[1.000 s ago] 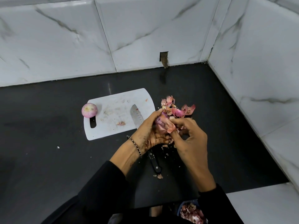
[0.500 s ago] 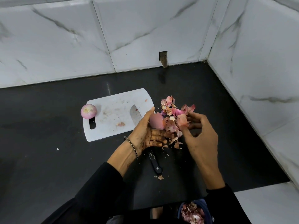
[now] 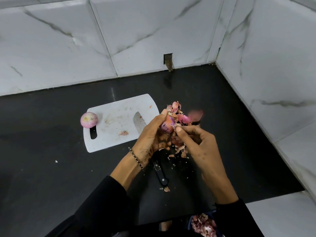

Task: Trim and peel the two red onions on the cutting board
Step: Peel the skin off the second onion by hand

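Observation:
My left hand [image 3: 152, 135] holds a red onion [image 3: 167, 125] above the black counter, just right of the white cutting board [image 3: 116, 117]. The thumb and fingers of my right hand [image 3: 196, 144] pinch the onion's skin at its right side. A peeled onion [image 3: 89, 119] sits at the board's left end, above the handle slot. A knife lies under my left hand, its blade [image 3: 139, 123] on the board and its black handle [image 3: 160, 175] on the counter. Loose peels [image 3: 181, 117] are piled beyond and below my hands; one blurred piece is in the air.
Marble-tiled walls close the counter at the back and right. A white ledge [image 3: 282, 216] lies at the lower right. A container of onion peels [image 3: 203, 224] shows at the bottom edge. Small peel scraps [image 3: 166, 189] lie near the knife handle.
My right hand pulled a strip of skin off and away to the right, then came back to the onion. A piece of peel now flies toward the pile.

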Available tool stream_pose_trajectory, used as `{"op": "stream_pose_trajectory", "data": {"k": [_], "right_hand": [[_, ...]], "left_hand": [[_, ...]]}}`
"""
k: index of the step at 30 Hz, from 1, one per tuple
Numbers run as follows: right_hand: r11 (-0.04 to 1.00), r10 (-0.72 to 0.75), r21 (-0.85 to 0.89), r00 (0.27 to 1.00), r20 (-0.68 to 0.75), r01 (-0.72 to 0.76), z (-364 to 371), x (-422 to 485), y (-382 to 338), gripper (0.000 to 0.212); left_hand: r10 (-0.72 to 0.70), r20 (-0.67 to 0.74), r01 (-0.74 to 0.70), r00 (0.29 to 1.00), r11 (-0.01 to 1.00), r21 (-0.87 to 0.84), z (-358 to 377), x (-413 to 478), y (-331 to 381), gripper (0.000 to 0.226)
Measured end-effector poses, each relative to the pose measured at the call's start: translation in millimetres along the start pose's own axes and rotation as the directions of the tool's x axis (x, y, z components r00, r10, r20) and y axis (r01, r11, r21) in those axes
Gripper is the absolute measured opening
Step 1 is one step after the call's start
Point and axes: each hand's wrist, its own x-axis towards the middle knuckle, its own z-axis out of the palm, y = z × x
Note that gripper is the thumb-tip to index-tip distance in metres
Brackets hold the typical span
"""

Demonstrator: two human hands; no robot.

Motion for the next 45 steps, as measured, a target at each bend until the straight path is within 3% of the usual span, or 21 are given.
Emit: {"op": "stream_pose_trajectory", "data": {"k": [4, 9, 17, 23, 26, 35, 41, 45], "right_hand": [[0.999, 0.021, 0.031, 1.0, 0.014, -0.021, -5.8, 3.8, -3.5, 0.015], [0.998, 0.051, 0.038, 0.998, 0.034, -0.053, -9.3, 7.3, -2.8, 0.016], [0.968, 0.175, 0.16, 0.978, 0.112, -0.191, -6.4, 4.2, -4.8, 0.011], [0.906, 0.276, 0.277, 0.944, 0.183, -0.319, -1.3, 0.9, -10.7, 0.014], [0.9, 0.259, 0.297, 0.94, 0.224, -0.319, -0.6, -0.8, -12.9, 0.012], [0.893, 0.235, 0.31, 0.926, 0.295, -0.325, 2.3, -10.2, -15.2, 0.014], [0.805, 0.242, 0.44, 0.898, 0.366, -0.397, -1.4, -14.9, -15.5, 0.016], [0.813, 0.247, 0.46, 0.927, 0.283, -0.357, -5.9, -16.2, -13.0, 0.015]], "left_hand": [[0.02, -0.004, -0.02, 1.0, 0.998, 0.062, 0.2, 0.7, -1.6, 0.053], [0.036, 0.019, -0.037, 0.999, 0.997, 0.072, 2.6, 2.3, -3.3, 0.06], [-0.011, 0.054, 0.009, 0.998, 0.999, 0.049, 3.5, 1.7, -3.6, 0.045], [0.118, 0.039, -0.122, 0.992, 0.985, 0.125, -11.7, -0.8, -13.1, 0.051], [0.129, -0.026, -0.127, 0.991, 0.991, 0.043, -11.1, -4.9, -15.1, 0.051], [-0.041, -0.003, 0.04, 0.999, 0.99, -0.135, -0.8, -13.2, -6.1, 0.055], [-0.153, 0.035, 0.156, 0.988, 0.925, -0.347, 0.9, -14.6, -5.5, 0.046], [-0.163, 0.051, 0.17, 0.985, 0.909, -0.381, 1.2, -13.8, -7.0, 0.043]]}}
